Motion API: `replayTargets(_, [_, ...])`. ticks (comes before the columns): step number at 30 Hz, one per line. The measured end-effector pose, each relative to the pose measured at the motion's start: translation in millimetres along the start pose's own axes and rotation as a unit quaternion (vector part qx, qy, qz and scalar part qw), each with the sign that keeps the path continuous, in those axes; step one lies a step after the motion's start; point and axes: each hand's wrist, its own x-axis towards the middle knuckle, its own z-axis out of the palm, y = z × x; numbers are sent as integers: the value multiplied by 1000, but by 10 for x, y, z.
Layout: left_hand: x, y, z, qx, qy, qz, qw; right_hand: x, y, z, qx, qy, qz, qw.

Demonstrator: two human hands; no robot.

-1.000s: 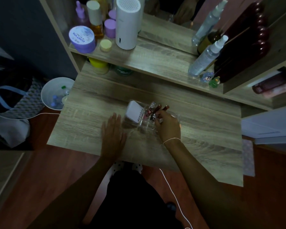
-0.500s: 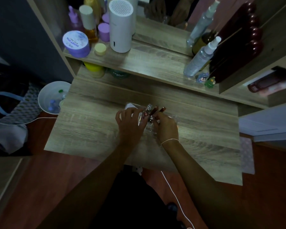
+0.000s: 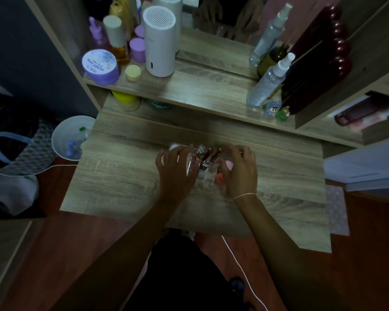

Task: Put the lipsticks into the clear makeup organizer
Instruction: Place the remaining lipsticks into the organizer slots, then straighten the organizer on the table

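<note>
With the lipsticks (image 3: 208, 154) standing in the clear makeup organizer (image 3: 206, 173) mid-desk, the left hand (image 3: 175, 169) and right hand (image 3: 240, 170) clasp its sides and should hold it level so nothing tips.

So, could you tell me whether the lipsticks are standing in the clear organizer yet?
In: several dark red lipsticks stand leaning in the clear plastic organizer, tips poking up above its rim.

The scene is dim and murky, with a cool light falling from the far side onto the upper shelf (image 3: 200, 90) and fading toward the near floor. The hands are softly blurred. Wide-angle distortion bends the straight shelf edges at the left and right borders.
</note>
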Motion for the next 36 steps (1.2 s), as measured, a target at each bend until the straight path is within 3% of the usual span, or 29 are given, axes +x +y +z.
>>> replayTargets(3, [3,-75,-54,-23,-16,31,999,57,67,-4,12,-5,16,1000])
replayTargets(9, [-51,-183,-127,-15,-124,44,991,4,66,75,-4,-62,0,998])
replayTargets(14, [-120,-427,-213,-64,-103,-28,992,-131,199,14,74,13,54,996])
replayTargets(18, [-248,-648,-274,-75,-116,-87,987,-523,546,70,133,87,184,970])
replayTargets(21, [-247,-779,-237,-59,-99,-89,989,-743,791,187,153,25,282,947])
replayTargets(24, [-120,-842,-184,-75,-81,-144,983,-712,798,244,193,-26,298,935])
replayTargets(27, [-1,-885,-119,-96,-118,-177,972,-589,733,291,228,-36,312,922])
replayTargets(36, [31,-945,-86,-140,-150,-171,964,-570,734,364,233,-18,304,924])
